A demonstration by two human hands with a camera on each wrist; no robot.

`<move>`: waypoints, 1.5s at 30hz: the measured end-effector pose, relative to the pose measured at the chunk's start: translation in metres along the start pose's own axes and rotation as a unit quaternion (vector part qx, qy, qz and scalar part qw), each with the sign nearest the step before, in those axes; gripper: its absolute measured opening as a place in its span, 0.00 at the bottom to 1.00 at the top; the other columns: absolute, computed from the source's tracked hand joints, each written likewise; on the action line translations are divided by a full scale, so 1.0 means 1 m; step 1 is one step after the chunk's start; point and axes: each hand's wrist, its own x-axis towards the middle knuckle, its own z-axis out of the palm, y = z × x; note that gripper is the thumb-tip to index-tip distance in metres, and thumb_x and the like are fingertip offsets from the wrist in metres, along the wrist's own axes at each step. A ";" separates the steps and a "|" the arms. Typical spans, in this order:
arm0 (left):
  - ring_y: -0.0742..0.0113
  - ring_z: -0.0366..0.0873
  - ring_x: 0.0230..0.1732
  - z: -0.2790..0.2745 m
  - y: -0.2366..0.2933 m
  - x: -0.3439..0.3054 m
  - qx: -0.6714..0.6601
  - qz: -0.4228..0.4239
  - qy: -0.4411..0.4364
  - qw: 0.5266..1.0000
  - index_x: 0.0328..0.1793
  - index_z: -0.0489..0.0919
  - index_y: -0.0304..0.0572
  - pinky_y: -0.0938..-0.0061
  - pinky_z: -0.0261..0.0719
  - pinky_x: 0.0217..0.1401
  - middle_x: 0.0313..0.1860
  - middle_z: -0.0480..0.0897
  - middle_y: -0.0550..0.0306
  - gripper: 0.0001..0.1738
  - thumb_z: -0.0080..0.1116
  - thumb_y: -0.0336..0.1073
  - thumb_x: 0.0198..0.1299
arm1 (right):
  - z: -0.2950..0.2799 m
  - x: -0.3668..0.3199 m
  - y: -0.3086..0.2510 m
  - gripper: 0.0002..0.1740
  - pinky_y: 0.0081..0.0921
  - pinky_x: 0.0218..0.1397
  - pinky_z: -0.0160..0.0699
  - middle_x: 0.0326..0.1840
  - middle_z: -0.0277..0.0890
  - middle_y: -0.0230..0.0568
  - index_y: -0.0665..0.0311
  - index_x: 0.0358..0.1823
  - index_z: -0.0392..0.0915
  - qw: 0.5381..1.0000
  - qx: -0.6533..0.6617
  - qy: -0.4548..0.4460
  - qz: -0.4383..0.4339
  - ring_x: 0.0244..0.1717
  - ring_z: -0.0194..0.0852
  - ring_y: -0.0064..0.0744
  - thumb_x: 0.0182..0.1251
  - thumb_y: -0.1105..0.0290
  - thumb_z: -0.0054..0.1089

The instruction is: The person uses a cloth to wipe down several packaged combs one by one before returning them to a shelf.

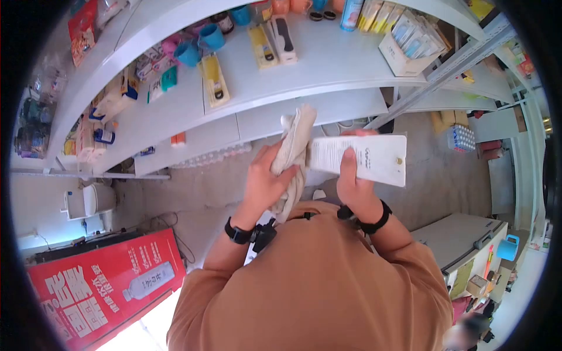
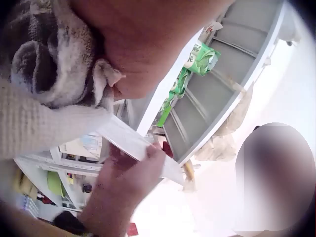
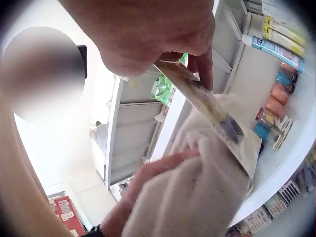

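In the head view my left hand (image 1: 261, 182) grips a bunched, greyish-beige cloth (image 1: 297, 140). My right hand (image 1: 356, 190) pinches a flat white blister pack (image 1: 383, 157), its printed back turned up and the thumb lying across it. The cloth meets the pack's left end. From the right wrist, the pack's clear front (image 3: 217, 116) shows something dark and yellowish inside, and the cloth (image 3: 197, 187) overlaps its lower end. Similar carded packs, a yellow one (image 1: 213, 80) and a black one (image 1: 283, 40), lie on the white shelf (image 1: 328, 70) ahead.
Along the shelf stand blue cups (image 1: 187, 54), a light blue can (image 1: 351, 14) and a white box (image 1: 404, 55) of packaged goods. A red printed panel (image 1: 105, 286) is at lower left, a grey-lidded chest (image 1: 451, 240) at right. A person (image 2: 274, 177) appears blurred in the wrist views.
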 end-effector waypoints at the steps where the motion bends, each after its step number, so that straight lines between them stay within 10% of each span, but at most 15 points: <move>1: 0.48 0.80 0.43 0.000 0.000 0.002 -0.001 -0.007 0.001 1.000 0.65 0.75 0.41 0.64 0.77 0.48 0.41 0.79 0.44 0.31 0.67 0.32 0.51 | 0.004 0.002 0.005 0.18 0.30 0.52 0.70 0.46 0.66 0.45 0.73 0.58 0.59 1.000 0.001 -0.004 0.005 0.46 0.68 0.33 0.68 0.78 0.45; 15: 0.55 0.78 0.42 -0.006 -0.033 0.019 -0.215 -0.044 0.055 0.974 0.60 0.77 0.37 0.67 0.75 0.48 0.40 0.80 0.49 0.27 0.68 0.29 0.51 | 0.015 0.007 -0.019 0.17 0.36 0.59 0.69 0.51 0.65 0.45 0.63 0.55 0.59 0.987 0.156 0.033 0.008 0.54 0.69 0.37 0.69 0.70 0.50; 22: 0.64 0.79 0.45 -0.002 -0.015 0.019 -0.122 0.024 0.038 0.992 0.59 0.77 0.35 0.70 0.75 0.49 0.43 0.80 0.52 0.25 0.67 0.28 0.52 | 0.021 0.006 -0.004 0.16 0.30 0.56 0.68 0.51 0.64 0.46 0.66 0.56 0.60 0.998 -0.026 -0.032 -0.054 0.52 0.67 0.36 0.69 0.78 0.47; 31: 0.73 0.79 0.47 -0.017 -0.011 0.017 -0.361 -0.070 0.007 0.930 0.61 0.74 0.33 0.76 0.77 0.51 0.49 0.82 0.56 0.24 0.64 0.24 0.56 | 0.011 0.020 0.009 0.22 0.24 0.53 0.69 0.53 0.68 0.41 0.68 0.61 0.61 0.987 -0.011 -0.142 0.076 0.49 0.68 0.27 0.69 0.73 0.57; 34: 0.71 0.80 0.48 -0.025 -0.010 0.021 -0.408 -0.128 0.036 0.903 0.62 0.73 0.32 0.75 0.77 0.53 0.50 0.82 0.54 0.24 0.60 0.23 0.58 | 0.012 0.015 0.003 0.26 0.25 0.57 0.72 0.55 0.71 0.37 0.66 0.59 0.66 0.959 0.238 -0.060 0.144 0.52 0.72 0.24 0.62 0.74 0.67; 38: 0.69 0.80 0.50 -0.016 -0.011 0.010 -0.426 -0.132 -0.017 0.895 0.65 0.70 0.32 0.73 0.77 0.54 0.53 0.81 0.53 0.28 0.62 0.23 0.57 | 0.015 0.021 0.027 0.35 0.25 0.55 0.74 0.54 0.68 0.39 0.63 0.64 0.62 0.970 0.047 -0.212 0.108 0.53 0.69 0.25 0.57 0.75 0.72; 41: 0.69 0.79 0.51 -0.012 -0.010 0.010 -0.449 -0.135 -0.017 0.883 0.66 0.70 0.32 0.73 0.77 0.55 0.53 0.81 0.53 0.29 0.63 0.23 0.56 | 0.025 0.020 0.012 0.28 0.28 0.57 0.71 0.51 0.68 0.41 0.64 0.60 0.72 0.967 0.116 -0.080 0.210 0.51 0.69 0.33 0.58 0.69 0.71; 45: 0.66 0.81 0.50 -0.017 -0.007 0.008 -0.459 -0.148 0.003 0.876 0.66 0.69 0.32 0.71 0.78 0.54 0.52 0.81 0.52 0.28 0.62 0.25 0.58 | 0.018 0.015 0.030 0.30 0.31 0.56 0.71 0.52 0.65 0.43 0.62 0.62 0.72 0.983 -0.098 -0.151 -0.039 0.54 0.66 0.36 0.57 0.69 0.71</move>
